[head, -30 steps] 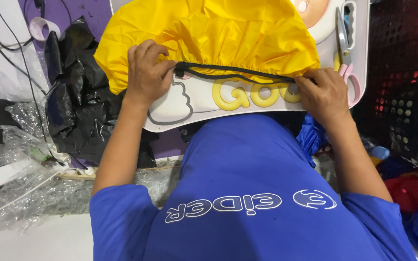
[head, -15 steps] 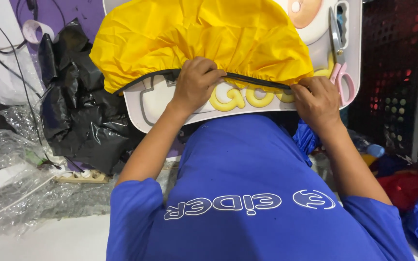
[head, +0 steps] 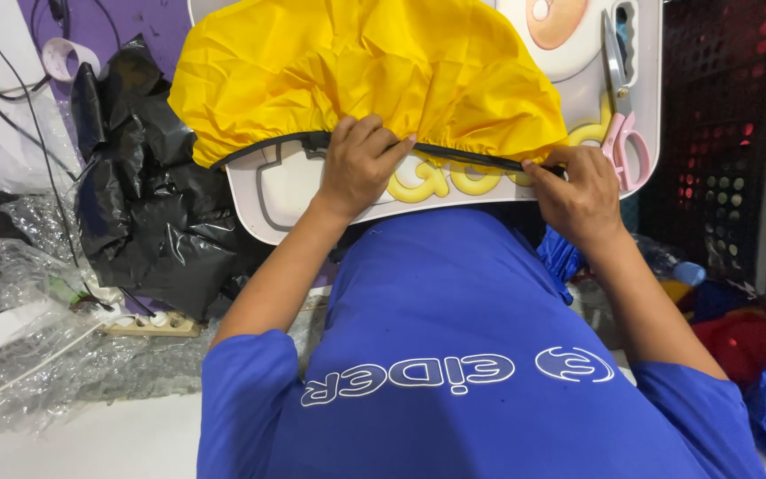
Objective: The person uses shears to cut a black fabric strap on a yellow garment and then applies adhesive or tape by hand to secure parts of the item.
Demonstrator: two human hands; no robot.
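Left hand (head: 361,164) has slid right along the black elastic hem (head: 472,157) of the gathered yellow nylon cover (head: 356,71), pinching it mid-span; right hand (head: 578,191) still pinches its end. Cover lies on white plastic tray (head: 290,191), scissors (head: 621,106) at right edge.

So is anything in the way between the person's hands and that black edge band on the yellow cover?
Nothing visible. The left hand and the right hand both already grip the black edge band of the yellow cover.
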